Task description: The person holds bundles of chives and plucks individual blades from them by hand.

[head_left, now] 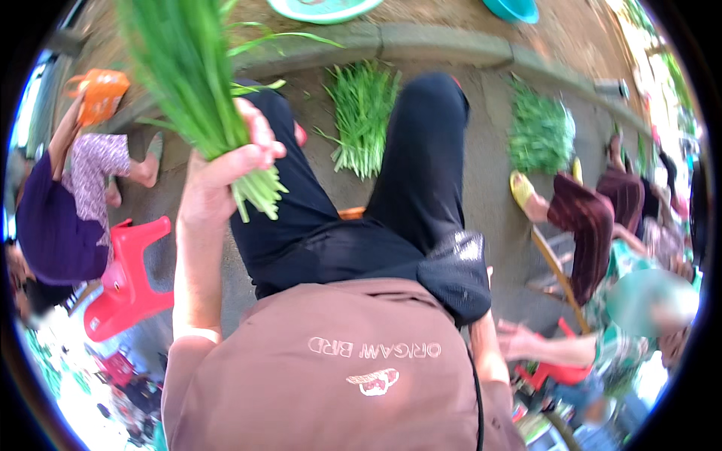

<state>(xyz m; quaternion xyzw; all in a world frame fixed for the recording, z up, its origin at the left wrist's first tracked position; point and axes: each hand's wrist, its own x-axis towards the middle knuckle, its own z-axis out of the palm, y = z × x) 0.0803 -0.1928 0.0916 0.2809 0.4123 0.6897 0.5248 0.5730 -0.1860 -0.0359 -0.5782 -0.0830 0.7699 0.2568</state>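
My left hand [226,169] is closed around the cut-end part of a thick bunch of garlic chives [180,75], raised above my left thigh. Its long green leaves point up and away, and the pale stem ends stick out below my fingers. A second pile of chives [361,116] lies on the ground between my knees. My right forearm [489,349] runs down by my right hip, behind a black pouch [455,278] there. That pouch hides nearly all of my right hand, fingers included.
A low concrete kerb [444,45] crosses ahead, with a pale green basin [323,7] and a blue basin [511,9] beyond. Left, a person sits near a red plastic stool [128,282] and an orange bag [103,96]. Right, people sit by another green heap [540,128].
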